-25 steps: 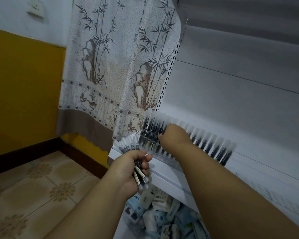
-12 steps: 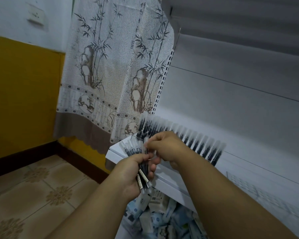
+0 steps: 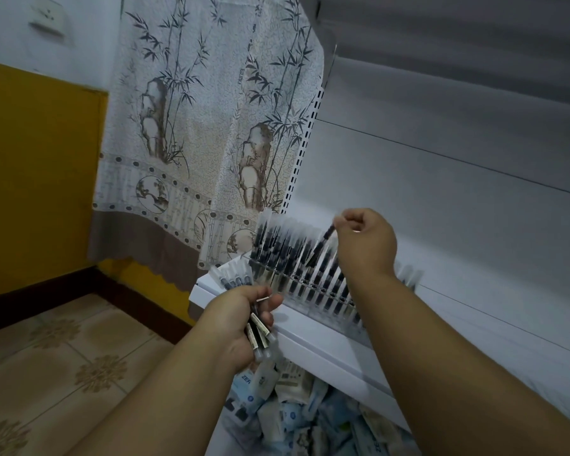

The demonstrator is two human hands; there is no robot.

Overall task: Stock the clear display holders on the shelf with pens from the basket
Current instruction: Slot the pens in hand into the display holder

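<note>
Bamboo-print curtain [image 3: 208, 126] hangs left of the white shelf [image 3: 313, 337], above tan floor tiles [image 3: 63, 363]. Your right forearm [image 3: 441, 350] crosses the clear display holder [image 3: 297, 274], hiding its far end and several of the black pens standing in rows inside. Your right hand [image 3: 366, 245] pinches one pen [image 3: 320, 246], tilted just above those rows. Your left hand [image 3: 241, 320] grips a bundle of pens [image 3: 260, 334] at the shelf's front edge. Below, cut off by the frame, blurred blue-and-white packets [image 3: 287, 409] fill a container; its walls are hard to make out.
</note>
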